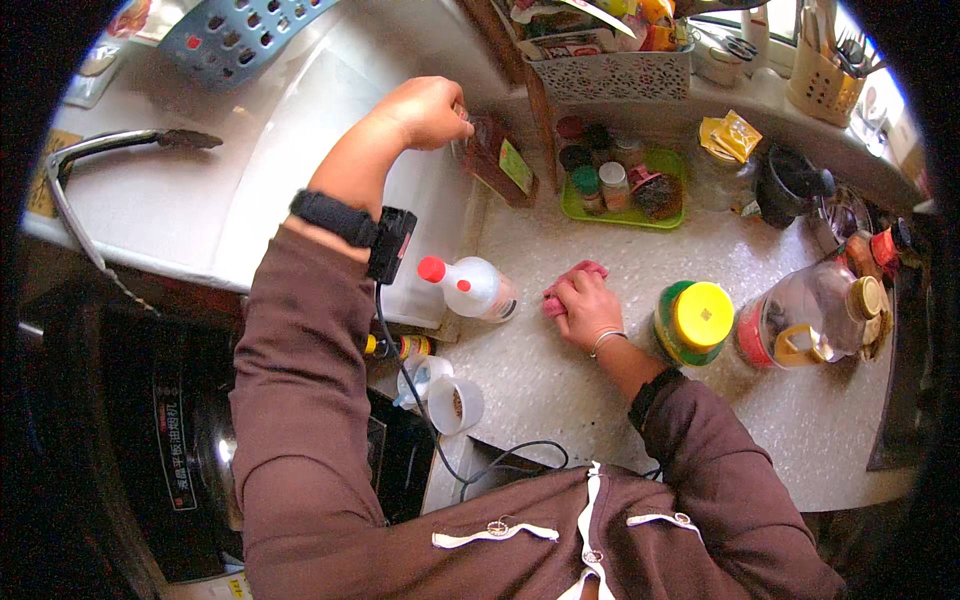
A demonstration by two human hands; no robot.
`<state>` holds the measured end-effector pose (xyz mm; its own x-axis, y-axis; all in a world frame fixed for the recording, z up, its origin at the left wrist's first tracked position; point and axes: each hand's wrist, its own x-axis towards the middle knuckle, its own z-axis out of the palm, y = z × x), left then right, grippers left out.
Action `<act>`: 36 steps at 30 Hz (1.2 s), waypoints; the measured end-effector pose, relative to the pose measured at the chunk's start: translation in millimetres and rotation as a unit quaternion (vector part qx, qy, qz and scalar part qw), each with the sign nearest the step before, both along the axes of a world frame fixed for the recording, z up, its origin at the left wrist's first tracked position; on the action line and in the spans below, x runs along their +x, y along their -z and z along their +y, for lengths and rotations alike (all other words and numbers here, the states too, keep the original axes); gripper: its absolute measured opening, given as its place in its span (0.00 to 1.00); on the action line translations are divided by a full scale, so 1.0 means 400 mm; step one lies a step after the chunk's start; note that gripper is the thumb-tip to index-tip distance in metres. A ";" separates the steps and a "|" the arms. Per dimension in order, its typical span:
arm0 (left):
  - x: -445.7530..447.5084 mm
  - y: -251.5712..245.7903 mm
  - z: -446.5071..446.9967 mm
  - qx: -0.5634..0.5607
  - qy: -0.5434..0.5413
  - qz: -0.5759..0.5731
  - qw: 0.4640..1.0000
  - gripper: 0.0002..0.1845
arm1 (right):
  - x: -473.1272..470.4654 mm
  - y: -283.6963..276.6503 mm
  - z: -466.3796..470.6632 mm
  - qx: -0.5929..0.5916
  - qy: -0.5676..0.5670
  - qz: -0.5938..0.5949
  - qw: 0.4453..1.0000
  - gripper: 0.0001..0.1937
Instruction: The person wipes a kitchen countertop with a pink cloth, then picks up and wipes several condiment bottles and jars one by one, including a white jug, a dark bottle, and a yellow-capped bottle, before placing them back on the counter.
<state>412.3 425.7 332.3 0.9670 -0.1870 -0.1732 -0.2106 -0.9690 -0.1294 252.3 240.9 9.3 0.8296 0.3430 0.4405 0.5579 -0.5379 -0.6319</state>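
My left hand (427, 109) is closed around the top of a bottle of dark red-brown liquid (499, 161) with a green label, at the back corner of the counter; its neck is hidden by my fingers. My right hand (589, 311) presses a crumpled pink cloth (555, 300) onto the speckled countertop (547, 390). Between my arms stands a clear plastic bottle with a red cap (469, 285). A green jar with a yellow lid (697, 322) is just right of my right wrist.
Spice jars fill a green tray (626, 217) at the back. A large clear jug (802, 322) stands far right. Two small plastic cups (455, 405) sit near the front left edge. A black cable (420, 409) hangs from my left wrist strap. A blue perforated basket (232, 45) is upper left.
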 end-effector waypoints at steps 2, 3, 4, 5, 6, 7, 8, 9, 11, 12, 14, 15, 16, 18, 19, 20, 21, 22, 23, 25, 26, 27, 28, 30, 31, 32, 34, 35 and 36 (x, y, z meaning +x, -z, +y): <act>0.074 0.044 0.014 0.049 0.006 -0.022 0.999 0.21 | 0.002 -0.002 -0.001 0.005 -0.002 0.004 1.000 0.09; 0.106 0.063 0.023 0.047 0.007 -0.036 0.998 0.21 | 0.002 -0.003 -0.002 -0.002 -0.002 0.008 1.000 0.09; 0.132 0.083 0.034 0.044 0.008 -0.049 0.998 0.22 | 0.002 -0.004 -0.002 -0.010 -0.001 0.014 1.000 0.09; 0.155 0.101 0.043 0.045 0.003 -0.059 0.997 0.22 | 0.002 -0.005 -0.002 -0.011 -0.001 0.018 1.000 0.09; 0.177 0.117 0.050 0.049 -0.016 -0.055 0.997 0.22 | 0.002 -0.006 -0.002 -0.012 -0.001 0.024 1.000 0.09; 0.195 0.133 0.055 0.050 -0.020 -0.061 0.997 0.22 | 0.002 -0.008 -0.002 -0.014 0.000 0.028 1.000 0.09; 0.211 0.148 0.057 0.055 -0.028 -0.065 0.996 0.21 | 0.001 -0.008 -0.002 -0.010 -0.003 0.032 0.999 0.09; 0.225 0.162 0.057 0.063 -0.037 -0.071 0.995 0.20 | 0.001 -0.009 -0.002 -0.005 -0.005 0.035 0.999 0.09; 0.247 0.191 0.052 0.080 -0.045 -0.060 0.994 0.21 | 0.002 -0.010 -0.004 0.000 -0.009 0.037 0.999 0.09; 0.254 0.202 0.052 0.090 -0.050 -0.054 0.993 0.21 | 0.002 -0.010 -0.004 0.001 -0.011 0.036 0.999 0.09; 0.258 0.220 0.059 0.064 -0.045 -0.092 0.993 0.23 | 0.003 -0.009 -0.005 0.006 -0.015 0.039 0.999 0.10; 0.257 0.227 0.065 0.054 -0.043 -0.114 0.991 0.24 | 0.003 -0.009 -0.005 0.008 -0.017 0.041 0.999 0.10; 0.256 0.232 0.071 0.034 -0.040 -0.121 0.991 0.25 | 0.004 -0.008 -0.005 0.008 -0.022 0.047 0.999 0.10; 0.244 0.236 0.086 0.005 -0.032 -0.143 0.989 0.27 | 0.004 -0.007 -0.004 0.037 -0.018 0.014 0.999 0.10; 0.233 0.232 0.094 -0.017 -0.019 -0.159 0.987 0.27 | 0.004 -0.007 -0.002 0.051 -0.020 0.001 0.998 0.10; 0.220 0.226 0.099 -0.036 -0.006 -0.176 0.984 0.27 | 0.003 -0.007 -0.002 0.038 -0.018 0.004 0.999 0.10; 0.202 0.216 0.102 -0.051 -0.002 -0.185 0.981 0.27 | 0.003 -0.007 -0.001 0.025 -0.017 0.009 0.999 0.10; 0.179 0.204 0.103 -0.069 0.022 -0.212 0.975 0.27 | 0.002 -0.006 -0.001 0.014 -0.014 0.011 1.000 0.10; 0.149 0.189 0.102 -0.082 0.038 -0.230 0.969 0.28 | 0.001 -0.005 -0.001 0.013 -0.016 0.014 1.000 0.10; 0.070 0.148 0.096 -0.080 0.063 -0.216 0.971 0.27 | -0.001 -0.003 0.000 0.016 -0.020 0.016 1.000 0.10; 0.020 0.126 0.093 -0.064 0.072 -0.182 0.979 0.27 | -0.001 -0.002 0.000 0.012 -0.021 0.027 0.999 0.11; -0.036 0.111 0.089 -0.048 0.089 -0.150 0.983 0.27 | -0.001 -0.001 0.000 0.007 -0.018 0.019 1.000 0.11; -0.095 0.102 0.080 -0.042 0.090 -0.129 0.987 0.26 | -0.002 0.001 0.000 -0.002 -0.018 0.015 1.000 0.12; -0.210 0.088 0.069 -0.017 0.052 -0.075 0.996 0.27 | -0.003 0.005 0.001 -0.006 -0.021 0.010 1.000 0.13; -0.261 0.083 0.065 0.003 0.056 -0.060 0.997 0.28 | -0.003 0.007 0.002 -0.013 -0.021 0.021 0.999 0.13; -0.306 0.083 0.064 0.007 0.041 -0.052 0.998 0.28 | -0.004 0.009 0.003 -0.014 -0.020 0.023 0.999 0.14; -0.379 0.093 0.071 0.009 0.044 -0.056 0.997 0.28 | -0.005 0.013 0.005 -0.033 -0.014 0.022 0.999 0.15; -0.401 0.105 0.075 0.011 0.017 -0.032 0.999 0.27 | -0.006 0.016 0.005 -0.028 -0.011 0.014 0.999 0.15; -0.419 0.121 0.080 0.011 0.000 -0.017 1.000 0.26 | -0.006 0.017 0.006 -0.032 -0.008 0.013 0.999 0.14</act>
